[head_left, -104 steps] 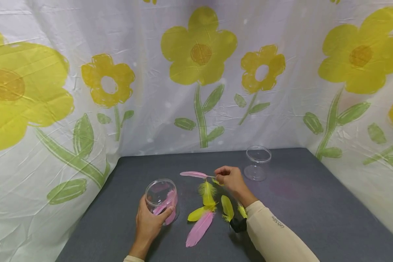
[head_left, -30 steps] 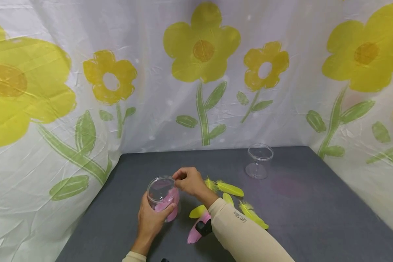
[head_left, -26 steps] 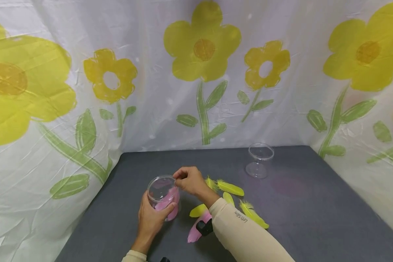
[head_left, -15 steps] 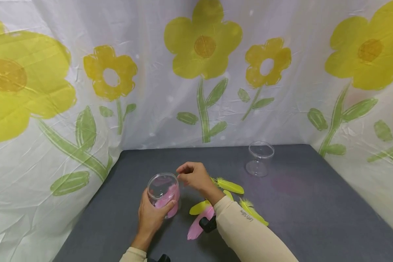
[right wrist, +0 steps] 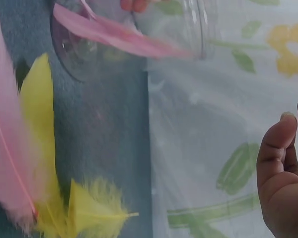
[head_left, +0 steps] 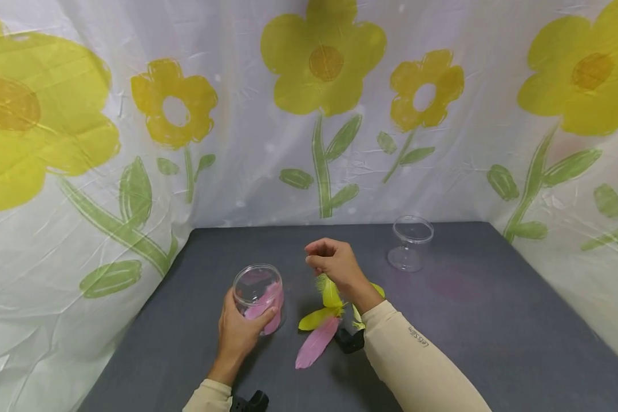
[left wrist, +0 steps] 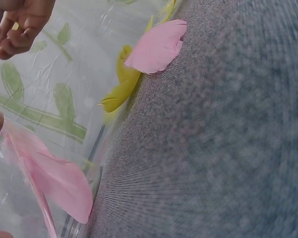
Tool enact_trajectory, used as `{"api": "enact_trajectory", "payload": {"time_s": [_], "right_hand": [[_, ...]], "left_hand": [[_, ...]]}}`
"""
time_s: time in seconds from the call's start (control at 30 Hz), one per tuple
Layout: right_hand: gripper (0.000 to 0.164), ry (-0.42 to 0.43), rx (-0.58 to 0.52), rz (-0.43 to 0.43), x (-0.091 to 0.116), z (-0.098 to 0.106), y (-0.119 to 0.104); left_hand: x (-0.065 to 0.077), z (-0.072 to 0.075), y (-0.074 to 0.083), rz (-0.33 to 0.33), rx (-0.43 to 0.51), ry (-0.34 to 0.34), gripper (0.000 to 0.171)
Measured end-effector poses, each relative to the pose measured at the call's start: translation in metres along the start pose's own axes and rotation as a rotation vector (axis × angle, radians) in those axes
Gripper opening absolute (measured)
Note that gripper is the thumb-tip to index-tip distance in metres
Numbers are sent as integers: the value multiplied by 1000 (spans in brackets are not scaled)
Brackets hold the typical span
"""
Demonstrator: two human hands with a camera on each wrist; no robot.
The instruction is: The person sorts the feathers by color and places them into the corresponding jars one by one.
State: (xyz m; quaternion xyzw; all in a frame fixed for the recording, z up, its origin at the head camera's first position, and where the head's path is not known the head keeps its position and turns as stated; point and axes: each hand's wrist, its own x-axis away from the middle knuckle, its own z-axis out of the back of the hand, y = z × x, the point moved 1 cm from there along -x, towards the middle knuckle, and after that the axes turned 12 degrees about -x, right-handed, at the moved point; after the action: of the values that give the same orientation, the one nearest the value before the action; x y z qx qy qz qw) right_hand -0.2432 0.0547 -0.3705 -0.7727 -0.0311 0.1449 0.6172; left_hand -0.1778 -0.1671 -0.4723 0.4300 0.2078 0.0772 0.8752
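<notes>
"Where does the loose pink feather sit from where you're standing?"

"On the table, right of the left hand and on the near side of the right hand. It slants: broad tip toward the person, quill end pointing away, up against the crosswise yellow feather."

"Which hand is closer?"

"To the pink one, I can't call it. The farther yellow feather is plainly the right hand's, just below it, its length running away from the person."

"And the hands themselves?"

"The left is wrapped round a clear jar, pink feathers leaning inside. The right hangs above the table, fingers loosely bent, thumb a little off them; I see nothing between."

"What can't you make out?"

"How many pink feathers the jar holds; they overlap. The right forearm covers parts of the yellow feathers beyond it. From the right wrist, that hand's fingers are cut off at the edge; from the left wrist, only bits of the gripping fingers show."
</notes>
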Motion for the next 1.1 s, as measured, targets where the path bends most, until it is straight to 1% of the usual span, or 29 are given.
{"api": "enact_trajectory", "payload": {"time_s": [0.1,0.37,0.5,0.6,0.7,0.83,1.1], "right_hand": [[16,2,-31,10,2,7,-3],[17,18,-30,30,11,24,-9],[18,39,-63,19,16,33,-7],[18,56,-68,4,19,40,-5],[18,64,-69,1,23,46,-4],[18,79,-53,-1,28,53,-3],[18,125,6,-55,37,67,8]], "left_hand": [[0,0,-1,3,3,3,101],[-1,-1,0,8,3,3,103],[-1,-1,-1,13,18,-4,102],[-1,-1,0,15,17,-9,102],[-1,0,2,-4,11,1,101],[-2,-1,2,-23,-8,21,101],[-1,0,2,-6,-17,21,102]]}}
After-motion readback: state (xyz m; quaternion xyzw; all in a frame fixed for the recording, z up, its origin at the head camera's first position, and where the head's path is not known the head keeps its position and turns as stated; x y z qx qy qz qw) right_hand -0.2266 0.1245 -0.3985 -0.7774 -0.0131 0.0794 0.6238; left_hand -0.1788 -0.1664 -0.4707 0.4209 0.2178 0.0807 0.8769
